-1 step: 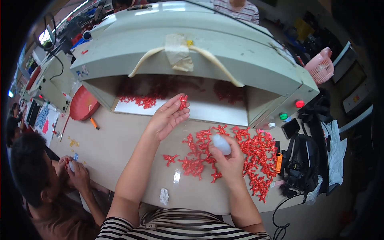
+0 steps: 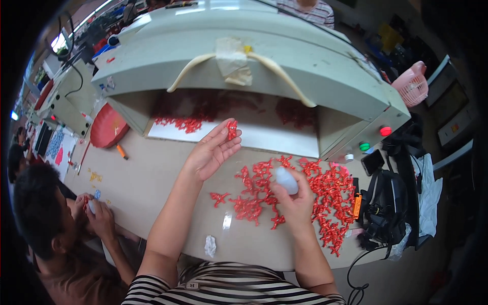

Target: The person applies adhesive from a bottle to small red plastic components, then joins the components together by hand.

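Between the thumb and fingers of my left hand (image 2: 216, 152), a small glossy red figure piece (image 2: 232, 130) is pinched. That hand is palm up, held in front of the opening of a pale green cabinet. My right hand (image 2: 297, 203) is wrapped round a small whitish translucent bottle (image 2: 286, 181), which is tilted and slightly blurred. Underneath and around the right hand spreads a pile of similar red figure pieces (image 2: 333, 195) with limb-like arms. One loose red piece (image 2: 219, 199) lies just left of the pile. The bottle's tip is too blurred to make out.
The cabinet (image 2: 203, 66) stands ahead, with red pieces (image 2: 178, 123) on its white floor. A red bowl (image 2: 108, 127) and an orange marker-like stick (image 2: 122, 152) lie left. Crumpled tissue (image 2: 210, 246) is near me. At right are a black bag (image 2: 384, 198) and cable. A co-worker (image 2: 56, 223) sits left.
The surroundings have shifted slightly rightward in the picture. Both hands keep their holds on the red piece and the bottle, with almost no other movement.
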{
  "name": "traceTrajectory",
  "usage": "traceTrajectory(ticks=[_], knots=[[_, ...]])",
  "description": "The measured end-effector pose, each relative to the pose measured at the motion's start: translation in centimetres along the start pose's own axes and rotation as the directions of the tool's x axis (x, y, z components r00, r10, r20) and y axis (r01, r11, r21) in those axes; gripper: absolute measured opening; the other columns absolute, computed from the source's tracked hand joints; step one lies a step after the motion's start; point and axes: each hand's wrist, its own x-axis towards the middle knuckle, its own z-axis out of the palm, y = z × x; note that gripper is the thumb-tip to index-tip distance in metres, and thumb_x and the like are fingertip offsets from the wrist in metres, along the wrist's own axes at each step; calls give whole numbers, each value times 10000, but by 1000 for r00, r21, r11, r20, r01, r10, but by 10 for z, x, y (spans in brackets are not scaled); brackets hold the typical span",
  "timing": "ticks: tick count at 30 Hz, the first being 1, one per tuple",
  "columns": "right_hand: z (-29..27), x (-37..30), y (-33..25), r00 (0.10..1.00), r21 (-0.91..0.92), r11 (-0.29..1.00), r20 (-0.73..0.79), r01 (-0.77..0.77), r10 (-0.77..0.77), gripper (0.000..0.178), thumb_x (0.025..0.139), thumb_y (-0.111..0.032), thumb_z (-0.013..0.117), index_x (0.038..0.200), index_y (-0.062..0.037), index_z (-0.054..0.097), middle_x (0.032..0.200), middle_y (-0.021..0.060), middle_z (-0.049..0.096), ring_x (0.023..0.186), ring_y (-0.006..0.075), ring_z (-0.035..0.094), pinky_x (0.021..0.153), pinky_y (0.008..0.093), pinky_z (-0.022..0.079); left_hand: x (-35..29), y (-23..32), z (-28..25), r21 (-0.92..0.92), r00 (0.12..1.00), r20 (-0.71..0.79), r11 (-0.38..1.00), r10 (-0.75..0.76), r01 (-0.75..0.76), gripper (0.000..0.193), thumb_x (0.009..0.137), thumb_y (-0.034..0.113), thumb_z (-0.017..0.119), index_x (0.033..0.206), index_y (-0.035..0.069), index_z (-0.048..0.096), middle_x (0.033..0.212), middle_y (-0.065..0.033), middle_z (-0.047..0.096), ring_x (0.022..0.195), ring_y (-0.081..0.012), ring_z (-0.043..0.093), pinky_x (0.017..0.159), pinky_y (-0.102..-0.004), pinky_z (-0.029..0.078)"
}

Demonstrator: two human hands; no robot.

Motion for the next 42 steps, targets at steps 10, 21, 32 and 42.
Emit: traceTrajectory(ticks=[10,21,32,42], knots=[[4,-1,5,999,15,999,25,41,-41,379,779,-169,665,1083,-18,495,879,59,576,783,138,563,698,264,459,-89,-16,-60,201,912,-363,972,190,-123,334,892,152,487,1198,29,438,1012,-116,568,879,-172,589,781,-276,507],[7,-4,-4,997,66,997,64,38,-42,381,876,-356,504,1061,-27,450,698,26,515,583,50,426,518,176,353,-26,-23,-38,297,967,-203,951,151,-86,299,890,149,488,1152,9,456,1022,-119,555,909,-170,564,839,-306,483],[6,-3,-4,999,75,997,35,12,-15,379,880,-360,494,1064,-32,443,691,26,510,586,56,435,520,180,356,34,6,-25,459,915,-59,825,399,-330,361,866,218,543,1178,58,457,1076,-80,570,1014,-130,517,906,-264,351],[4,-3,2,997,273,959,34,-70,64,281,793,-185,651,970,-51,477,840,16,511,713,60,477,619,192,395,-70,-26,-25,-56,993,-120,998,-1,-6,332,882,225,512,1167,57,476,1081,-76,557,997,-159,526,849,-328,454]])
